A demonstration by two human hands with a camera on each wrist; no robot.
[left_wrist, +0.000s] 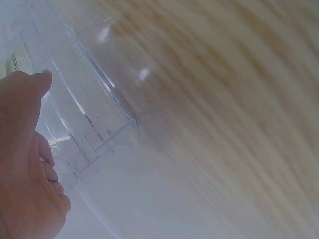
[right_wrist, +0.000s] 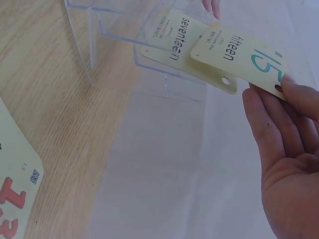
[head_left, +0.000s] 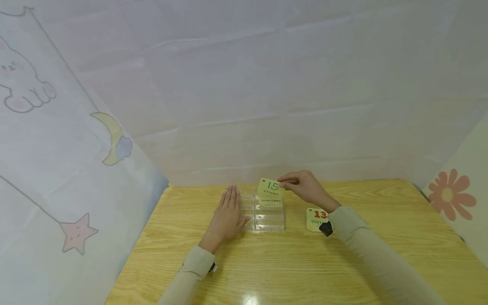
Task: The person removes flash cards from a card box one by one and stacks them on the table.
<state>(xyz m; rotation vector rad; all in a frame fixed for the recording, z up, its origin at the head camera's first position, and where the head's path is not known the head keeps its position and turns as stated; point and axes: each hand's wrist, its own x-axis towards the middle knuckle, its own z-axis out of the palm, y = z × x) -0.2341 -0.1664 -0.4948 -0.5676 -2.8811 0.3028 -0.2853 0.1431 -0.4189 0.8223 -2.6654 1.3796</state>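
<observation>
Between thumb and fingers my right hand (head_left: 309,188) pinches the right edge of a yellow number card reading 15 fifteen (head_left: 271,186). That card is tilted in front of a seventeen card (right_wrist: 174,37), which stands in a slot of a clear plastic tiered rack (head_left: 268,221). The fifteen card covers the upper part of the seventeen card. My left hand (head_left: 227,216) rests with straight fingers along the rack's left side, its thumb over the front. In the left wrist view the rack's clear steps (left_wrist: 82,99) show beside the thumb.
A card with a red 13 (head_left: 314,218) lies on the wooden table (head_left: 289,271), right of the rack and partly behind the right wrist. A pale printed cloth (head_left: 244,106) hangs behind the table's back edge, with more cloth on both sides.
</observation>
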